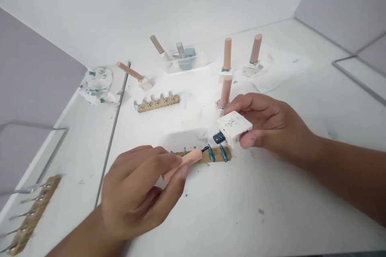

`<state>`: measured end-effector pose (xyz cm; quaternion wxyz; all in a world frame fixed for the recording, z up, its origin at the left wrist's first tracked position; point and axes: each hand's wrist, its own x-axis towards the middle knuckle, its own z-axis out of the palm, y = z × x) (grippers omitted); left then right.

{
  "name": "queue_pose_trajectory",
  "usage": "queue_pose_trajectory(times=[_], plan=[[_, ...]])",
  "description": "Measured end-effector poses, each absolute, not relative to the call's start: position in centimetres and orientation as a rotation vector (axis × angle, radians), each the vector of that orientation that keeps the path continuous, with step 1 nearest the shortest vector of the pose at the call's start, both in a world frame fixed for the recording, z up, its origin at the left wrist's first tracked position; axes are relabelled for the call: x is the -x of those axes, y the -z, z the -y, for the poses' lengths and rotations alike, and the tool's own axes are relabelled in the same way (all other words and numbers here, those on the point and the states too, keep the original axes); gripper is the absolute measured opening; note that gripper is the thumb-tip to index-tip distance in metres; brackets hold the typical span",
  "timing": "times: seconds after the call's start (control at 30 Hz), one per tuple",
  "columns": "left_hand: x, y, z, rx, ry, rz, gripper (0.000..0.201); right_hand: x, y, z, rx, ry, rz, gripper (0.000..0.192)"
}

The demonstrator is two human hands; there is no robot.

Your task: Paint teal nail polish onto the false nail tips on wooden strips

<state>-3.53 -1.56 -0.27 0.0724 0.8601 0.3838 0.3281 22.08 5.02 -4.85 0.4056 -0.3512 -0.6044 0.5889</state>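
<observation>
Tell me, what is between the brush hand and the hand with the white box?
In the head view, a wooden strip with teal nails lies between the left hand and the right hand.

A big white table point(271, 217) has green spots on it. A wooden strip point(212, 156) with green nail tips lies near the front. Another strip point(157, 103) sits farther back. Three small blocks with pink pegs point(226, 54) stand up. A clear tray point(187, 64) and, I think, crumpled paper point(98, 82) rest at the back.
</observation>
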Motion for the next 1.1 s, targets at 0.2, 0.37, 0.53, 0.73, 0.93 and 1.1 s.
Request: queue_pose_trajectory(times=[0.2,0.37,0.53,0.73,0.93,1.1], plan=[[3.7,0.3,1.6,-2.636,-0.916,-1.039,0.015,-22.1,4.7,-5.1,0.866,-1.486,1.520,0.035],[3.8,0.4,1.7,-2.561,-0.958,-1.094,0.015,-22.1,4.7,-5.0,0.871,-1.485,1.522,0.038],[3.5,0.6,1.6,-2.573,-1.002,-1.172,0.016,-22.0,4.7,-5.1,0.865,-1.470,1.537,0.037],[3.7,0.8,1.7,-2.492,-0.954,-1.181,0.011,-22.1,4.8,-5.0,0.862,-1.476,1.527,0.036],[3.3,0.0,1.5,-2.666,-0.878,-1.046,0.016,-22.1,4.7,-5.0,0.879,-1.487,1.509,0.035],[3.6,-0.1,2.0,-2.668,-0.838,-1.023,0.012,-22.0,4.6,-5.0,0.878,-1.484,1.515,0.034]])
